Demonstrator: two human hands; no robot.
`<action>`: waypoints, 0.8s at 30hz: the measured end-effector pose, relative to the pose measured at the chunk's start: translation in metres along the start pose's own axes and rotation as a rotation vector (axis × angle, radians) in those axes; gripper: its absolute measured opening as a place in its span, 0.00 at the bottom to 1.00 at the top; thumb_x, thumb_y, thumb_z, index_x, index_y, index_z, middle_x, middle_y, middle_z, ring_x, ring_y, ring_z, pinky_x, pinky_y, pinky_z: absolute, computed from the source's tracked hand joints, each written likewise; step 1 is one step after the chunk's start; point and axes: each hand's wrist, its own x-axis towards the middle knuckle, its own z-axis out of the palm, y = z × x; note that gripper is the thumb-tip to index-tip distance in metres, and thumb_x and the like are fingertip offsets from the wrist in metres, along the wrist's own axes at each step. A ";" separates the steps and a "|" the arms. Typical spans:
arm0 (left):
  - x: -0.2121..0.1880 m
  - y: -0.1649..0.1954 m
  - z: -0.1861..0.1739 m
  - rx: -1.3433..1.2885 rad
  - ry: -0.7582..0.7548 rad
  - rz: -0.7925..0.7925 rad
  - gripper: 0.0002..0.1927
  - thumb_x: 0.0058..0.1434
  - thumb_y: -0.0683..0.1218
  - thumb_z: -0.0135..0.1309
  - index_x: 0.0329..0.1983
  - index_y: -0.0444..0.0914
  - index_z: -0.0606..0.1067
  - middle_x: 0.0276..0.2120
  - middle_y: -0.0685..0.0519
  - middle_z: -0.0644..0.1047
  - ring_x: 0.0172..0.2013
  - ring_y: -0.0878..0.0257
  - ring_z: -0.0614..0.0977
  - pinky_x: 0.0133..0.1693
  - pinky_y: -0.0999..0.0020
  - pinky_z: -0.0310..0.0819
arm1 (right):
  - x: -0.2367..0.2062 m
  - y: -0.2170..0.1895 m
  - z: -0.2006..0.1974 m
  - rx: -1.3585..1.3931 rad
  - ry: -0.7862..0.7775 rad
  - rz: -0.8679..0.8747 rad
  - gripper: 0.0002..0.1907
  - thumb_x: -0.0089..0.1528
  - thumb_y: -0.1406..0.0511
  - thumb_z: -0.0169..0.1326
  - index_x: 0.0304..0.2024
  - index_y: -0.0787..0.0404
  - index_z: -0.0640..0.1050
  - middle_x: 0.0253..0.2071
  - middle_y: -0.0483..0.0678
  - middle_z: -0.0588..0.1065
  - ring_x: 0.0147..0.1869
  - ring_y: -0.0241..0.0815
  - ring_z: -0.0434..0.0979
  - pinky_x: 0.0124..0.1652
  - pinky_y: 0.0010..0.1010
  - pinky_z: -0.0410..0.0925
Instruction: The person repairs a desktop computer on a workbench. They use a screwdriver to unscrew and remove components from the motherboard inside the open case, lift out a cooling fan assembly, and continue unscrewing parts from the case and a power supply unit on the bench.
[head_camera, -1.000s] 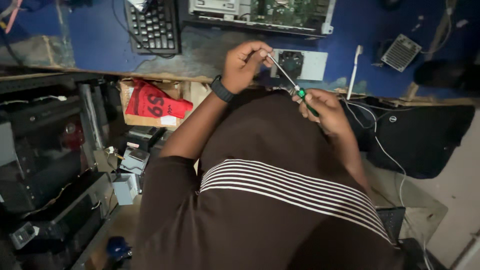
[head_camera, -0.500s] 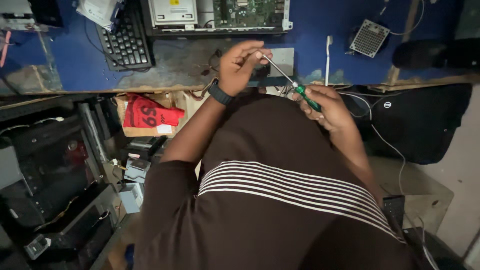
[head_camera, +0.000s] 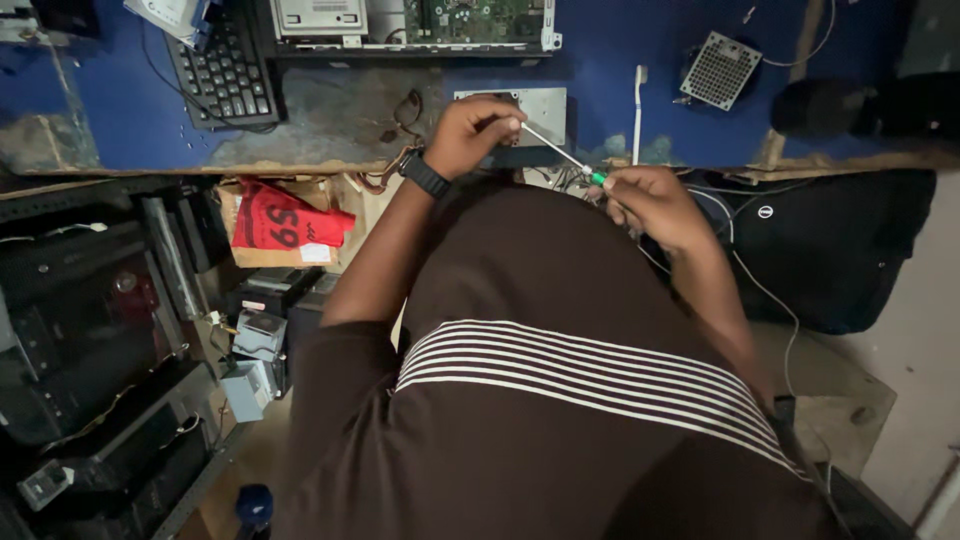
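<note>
My right hand (head_camera: 652, 205) grips the green handle of a screwdriver (head_camera: 565, 158), whose thin metal shaft slants up and to the left. My left hand (head_camera: 470, 132), with a black watch on the wrist, pinches the shaft's tip between its fingers. Both hands are held over the near edge of a blue worktable (head_camera: 120, 110), just in front of a small grey metal plate (head_camera: 540, 105). My brown shirt with white stripes fills the lower middle of the view.
On the table lie a black keyboard (head_camera: 225, 70), an opened computer chassis with a green circuit board (head_camera: 440, 20), a white toothbrush (head_camera: 638, 105) and a perforated metal square (head_camera: 720, 68). A red bag in a cardboard box (head_camera: 285, 225), stacked electronics at left, a black laptop bag (head_camera: 830, 250) at right.
The view has shifted, so the table reaches lower in the frame. Both hands stay on the screwdriver; more of the handle is now hidden in my right hand.
</note>
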 end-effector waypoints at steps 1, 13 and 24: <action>-0.001 0.003 -0.001 0.086 -0.021 0.025 0.06 0.71 0.39 0.57 0.47 0.32 0.81 0.38 0.48 0.81 0.38 0.66 0.83 0.41 0.71 0.79 | 0.000 0.004 -0.002 -0.026 -0.002 -0.001 0.15 0.71 0.62 0.47 0.46 0.64 0.82 0.22 0.39 0.72 0.20 0.24 0.62 0.23 0.17 0.56; 0.015 -0.022 0.024 0.554 -0.166 0.194 0.07 0.63 0.38 0.57 0.43 0.37 0.82 0.39 0.45 0.83 0.41 0.48 0.84 0.43 0.57 0.78 | 0.013 0.006 -0.016 -0.583 0.174 -0.021 0.14 0.66 0.58 0.56 0.44 0.60 0.83 0.26 0.46 0.80 0.26 0.34 0.77 0.29 0.31 0.68; 0.057 -0.033 0.025 0.568 -0.147 0.115 0.05 0.62 0.40 0.61 0.41 0.37 0.82 0.37 0.43 0.83 0.37 0.48 0.85 0.39 0.56 0.78 | 0.034 -0.038 -0.007 -1.012 0.252 -0.182 0.17 0.64 0.57 0.58 0.45 0.62 0.84 0.33 0.62 0.79 0.39 0.63 0.80 0.42 0.49 0.72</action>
